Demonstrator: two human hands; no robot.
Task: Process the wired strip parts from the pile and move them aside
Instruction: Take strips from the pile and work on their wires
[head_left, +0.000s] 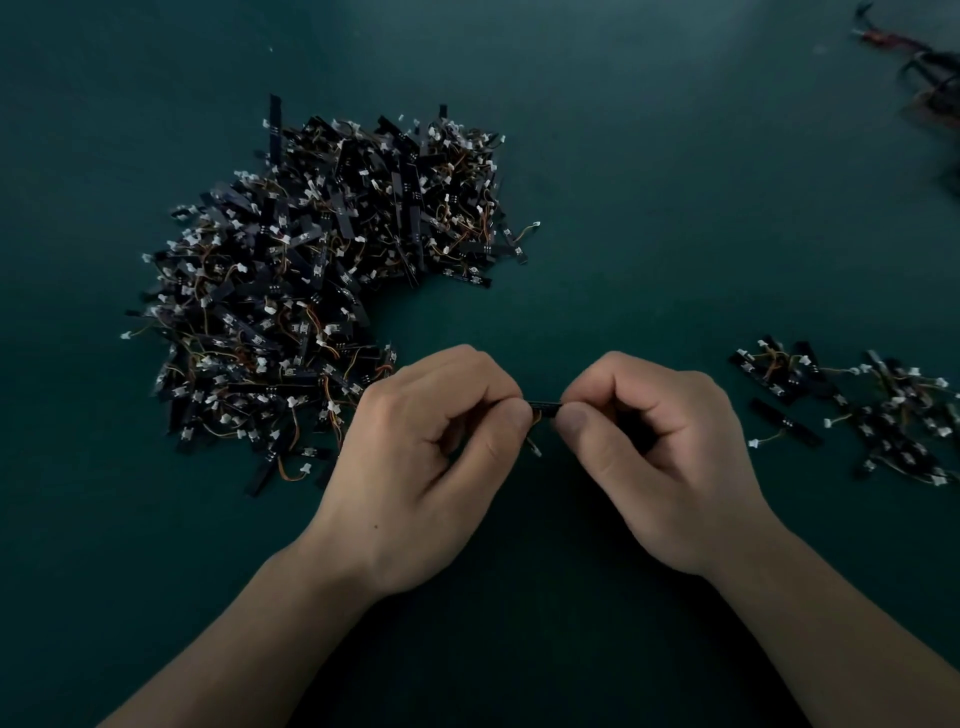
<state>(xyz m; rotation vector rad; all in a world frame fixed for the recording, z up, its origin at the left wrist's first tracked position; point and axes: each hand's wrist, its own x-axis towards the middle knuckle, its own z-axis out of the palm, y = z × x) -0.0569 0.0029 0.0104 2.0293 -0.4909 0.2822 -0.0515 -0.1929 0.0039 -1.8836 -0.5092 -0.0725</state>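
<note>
Head view: left hand, right hand, each in a pinch on one strip; pile left, smaller heap right.

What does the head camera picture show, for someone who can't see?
The left hand and right hand pinch one small black wired strip over a dark green table. A big pile of such strips lies left, a smaller pile right.

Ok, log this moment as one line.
step: processing | left hand: pinches strip part | right hand: pinches its other end | big pile: on left | small pile: on right
</note>
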